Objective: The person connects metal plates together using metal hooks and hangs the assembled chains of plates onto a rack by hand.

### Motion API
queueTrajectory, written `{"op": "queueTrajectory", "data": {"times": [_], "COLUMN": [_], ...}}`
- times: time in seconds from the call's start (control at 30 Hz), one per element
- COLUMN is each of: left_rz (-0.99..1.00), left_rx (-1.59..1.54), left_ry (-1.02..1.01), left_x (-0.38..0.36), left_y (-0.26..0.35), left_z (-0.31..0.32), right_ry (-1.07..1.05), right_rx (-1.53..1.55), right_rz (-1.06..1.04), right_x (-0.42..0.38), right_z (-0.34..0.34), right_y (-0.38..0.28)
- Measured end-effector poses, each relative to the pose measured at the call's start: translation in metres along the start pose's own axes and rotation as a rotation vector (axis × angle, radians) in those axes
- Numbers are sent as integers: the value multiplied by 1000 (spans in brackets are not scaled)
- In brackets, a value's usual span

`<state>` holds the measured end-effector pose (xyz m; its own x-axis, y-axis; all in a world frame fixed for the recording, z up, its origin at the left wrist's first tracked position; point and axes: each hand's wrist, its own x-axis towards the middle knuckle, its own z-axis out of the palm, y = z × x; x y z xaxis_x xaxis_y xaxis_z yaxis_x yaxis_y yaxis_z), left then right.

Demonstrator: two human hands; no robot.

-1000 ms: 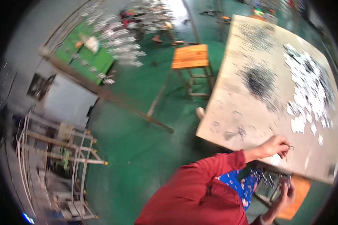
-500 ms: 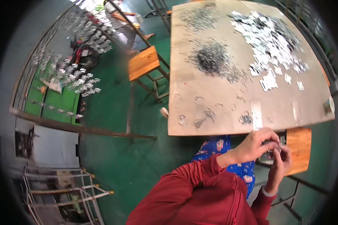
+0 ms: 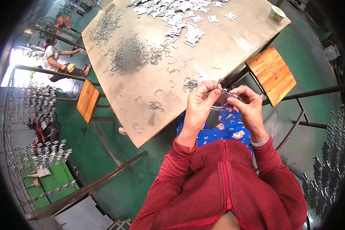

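Just off the table's near edge, my left hand [image 3: 199, 105] pinches a small bent wire hook [image 3: 220, 82] between thumb and fingers. My right hand [image 3: 249, 111] grips a flat metal plate [image 3: 224, 98], and the hook meets the plate's upper edge between the two hands. Fingertips cover part of both pieces. Closest to my left hand on the table [image 3: 203, 57] lies a little cluster of hooks [image 3: 190, 84]. A larger heap of wire hooks [image 3: 130, 55] sits farther left, and pale flat plates [image 3: 176, 23] are piled at the far side.
Wooden stools stand right [image 3: 272, 74] and left [image 3: 88, 100] of the table. A paper cup [image 3: 276, 13] is at the far right corner. Racks hung with metal pieces stand left [image 3: 38, 103] and right [image 3: 329, 165]. Another person [image 3: 57, 61] sits beyond the left stool.
The camera view has swung, so the table now sits up and left. Both hands stay together, now nearer the middle of the view, with hook and plate showing more plainly.
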<state>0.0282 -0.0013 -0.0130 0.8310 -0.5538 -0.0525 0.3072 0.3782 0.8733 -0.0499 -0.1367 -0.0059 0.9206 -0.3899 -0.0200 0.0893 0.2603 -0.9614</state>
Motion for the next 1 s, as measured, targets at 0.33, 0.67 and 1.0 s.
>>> {"op": "queueTrajectory", "data": {"times": [0.33, 0.67, 1.0], "left_rz": [136, 96, 370], "left_rx": [145, 61, 440], "left_ry": [107, 93, 173], "left_x": [-12, -4, -6], "left_y": [-3, -11, -9], "left_z": [23, 26, 31], "right_ry": [29, 78, 18], "right_rx": [-65, -47, -312], "right_rz": [-177, -112, -339], "right_x": [-1, 1, -1], "right_z": [0, -4, -6], "right_y": [2, 0, 9]}}
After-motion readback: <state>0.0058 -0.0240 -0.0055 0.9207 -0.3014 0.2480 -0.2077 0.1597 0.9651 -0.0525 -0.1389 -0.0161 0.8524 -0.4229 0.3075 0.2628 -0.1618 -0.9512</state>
